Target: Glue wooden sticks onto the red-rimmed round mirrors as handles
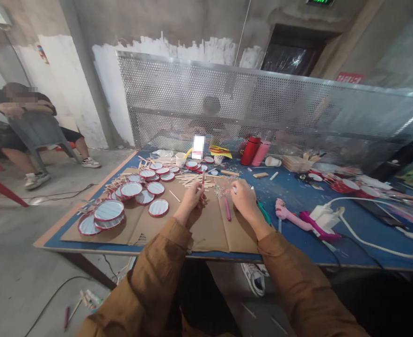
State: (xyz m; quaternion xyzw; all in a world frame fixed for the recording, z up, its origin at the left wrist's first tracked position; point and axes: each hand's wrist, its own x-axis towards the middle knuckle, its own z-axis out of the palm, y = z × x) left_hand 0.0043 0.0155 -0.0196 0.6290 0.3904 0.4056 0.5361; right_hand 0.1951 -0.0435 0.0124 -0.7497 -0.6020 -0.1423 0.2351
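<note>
My left hand (192, 198) is closed round a thin, upright, pinkish stick (203, 177), whose top shows above the fingers. To its right, my right hand (244, 197) is closed over the cardboard sheet (209, 234); small whitish bits show at its fingers, too small to name. A magenta marker-like stick (228, 208) lies on the cardboard between the hands. Just beyond them is a pile of flat wooden sticks (192, 180). Left of my left hand lie several round discs with red rims and pale striped faces (158, 208), some of them stacked.
A pink glue gun (290, 215) and a white power strip with cable (323, 217) lie on the right. A red bottle (250, 150) and a pink bottle (261, 153) stand by the perforated metal screen (178, 93). A person (31, 107) sits at the left.
</note>
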